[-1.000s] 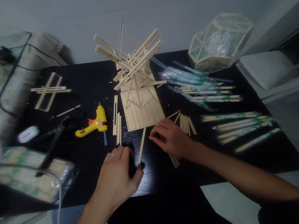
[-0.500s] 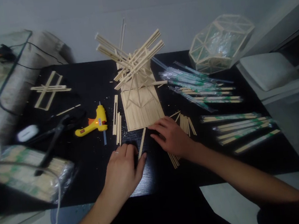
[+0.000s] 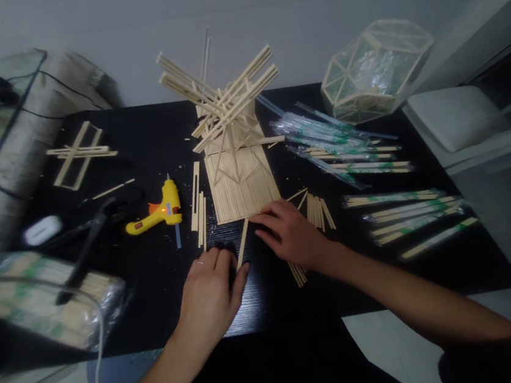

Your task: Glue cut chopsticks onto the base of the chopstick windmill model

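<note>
A thin wooden stick point(image 3: 243, 242) slants over the black table in front of me. Its near end lies between the thumb and fingers of my left hand point(image 3: 209, 289), which is closed on it. At the far end, the fingertips of my right hand point(image 3: 290, 233) pinch together beside the front edge of a stick-built base point(image 3: 247, 198). On that base stands a windmill-like model of crossed chopsticks point(image 3: 228, 117). Loose sticks point(image 3: 199, 219) lie to the left of the base, and a pile of short sticks point(image 3: 317, 212) is right of my right hand, which partly hides more sticks.
A yellow glue gun point(image 3: 163, 211) lies to the left, near dark pliers point(image 3: 90, 241) and a bag of chopsticks point(image 3: 56, 300). Wrapped chopsticks point(image 3: 415, 213) spread over the right side. A faceted stick-framed shape point(image 3: 375, 73) stands at the back right.
Both hands keep nearly the same pose on the stick. The view has shifted slightly; nothing has plainly been taken up or let go.
</note>
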The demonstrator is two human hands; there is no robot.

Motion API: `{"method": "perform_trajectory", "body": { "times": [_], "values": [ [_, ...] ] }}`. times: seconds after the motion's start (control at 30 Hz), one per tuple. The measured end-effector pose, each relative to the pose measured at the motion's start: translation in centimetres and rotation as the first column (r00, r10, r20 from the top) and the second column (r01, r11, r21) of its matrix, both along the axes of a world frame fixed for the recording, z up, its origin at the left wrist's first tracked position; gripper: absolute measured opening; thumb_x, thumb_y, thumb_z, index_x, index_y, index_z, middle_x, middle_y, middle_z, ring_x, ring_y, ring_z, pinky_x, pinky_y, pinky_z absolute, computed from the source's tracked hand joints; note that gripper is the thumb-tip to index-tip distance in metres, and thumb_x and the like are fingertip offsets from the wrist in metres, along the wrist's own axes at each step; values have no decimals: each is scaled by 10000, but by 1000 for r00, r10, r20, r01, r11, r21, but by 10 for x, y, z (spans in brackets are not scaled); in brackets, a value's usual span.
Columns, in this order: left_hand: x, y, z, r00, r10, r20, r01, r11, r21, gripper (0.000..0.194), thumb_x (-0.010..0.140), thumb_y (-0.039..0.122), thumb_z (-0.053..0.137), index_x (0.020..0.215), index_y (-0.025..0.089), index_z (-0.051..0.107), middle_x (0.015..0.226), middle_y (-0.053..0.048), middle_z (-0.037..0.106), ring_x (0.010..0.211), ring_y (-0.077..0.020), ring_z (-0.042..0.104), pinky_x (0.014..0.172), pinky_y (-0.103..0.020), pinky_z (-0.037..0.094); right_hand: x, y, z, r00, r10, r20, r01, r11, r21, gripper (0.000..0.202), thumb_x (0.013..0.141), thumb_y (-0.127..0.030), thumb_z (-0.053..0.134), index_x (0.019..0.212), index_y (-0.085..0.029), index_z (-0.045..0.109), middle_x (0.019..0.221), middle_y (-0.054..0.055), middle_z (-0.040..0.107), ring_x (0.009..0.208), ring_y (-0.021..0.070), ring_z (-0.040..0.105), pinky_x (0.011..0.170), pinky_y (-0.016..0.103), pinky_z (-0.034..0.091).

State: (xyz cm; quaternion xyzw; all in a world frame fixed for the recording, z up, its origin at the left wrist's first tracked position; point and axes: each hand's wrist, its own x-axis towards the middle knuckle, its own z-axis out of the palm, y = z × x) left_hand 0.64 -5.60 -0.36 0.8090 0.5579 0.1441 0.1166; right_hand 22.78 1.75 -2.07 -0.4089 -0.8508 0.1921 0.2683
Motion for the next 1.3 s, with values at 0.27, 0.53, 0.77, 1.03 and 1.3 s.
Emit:
{"method": "perform_trajectory", "body": {
  "times": [0.27,0.53,0.77,1.03,1.3],
  "values": [
    [-3,-2,-1,1000,-9,28,9,1000,-7,203,1060,336,539,925,191,584,846,-41,601,805,-238,592,743,-392,462,-2,0,-1,1000,-14,-3,14,1000,28,166,1007,-178,627,1127,-128,732,1046,124,673,1001,273,613,989,475,526],
    [-5,-7,1,1000,1,11,-1,1000,-14,210,1065,314,520,909,190,584,836,-46,605,794,-244,591,744,-398,455,-3,0,-1,999,-38,-13,38,999,12,180,1020,-194,595,1148,-182,721,1053,110,673,1009,274,616,965,471,535],
    [-5,-10,6,998,11,-66,-9,999,38,199,1060,275,485,900,197,576,823,-49,614,763,-239,581,732,-397,441,-2,-1,-2,999,-39,-21,39,999,22,180,1013,-190,612,1148,-165,729,1046,116,675,992,272,612,956,471,541],
    [-10,-10,4,994,9,-106,3,994,113,150,1037,243,510,926,184,592,844,-63,630,784,-253,585,725,-406,416,-2,-1,-2,999,-36,-9,36,999,16,189,1017,-190,604,1158,-159,724,1053,119,674,996,273,617,967,478,538],
    [-19,-9,8,997,-28,-73,40,986,164,148,1036,261,533,918,197,596,820,-41,645,757,-229,593,735,-390,434,-1,-1,-4,999,-39,-13,39,999,6,187,1016,-192,608,1157,-175,730,1052,115,671,988,269,607,950,473,539]
  ]
}}
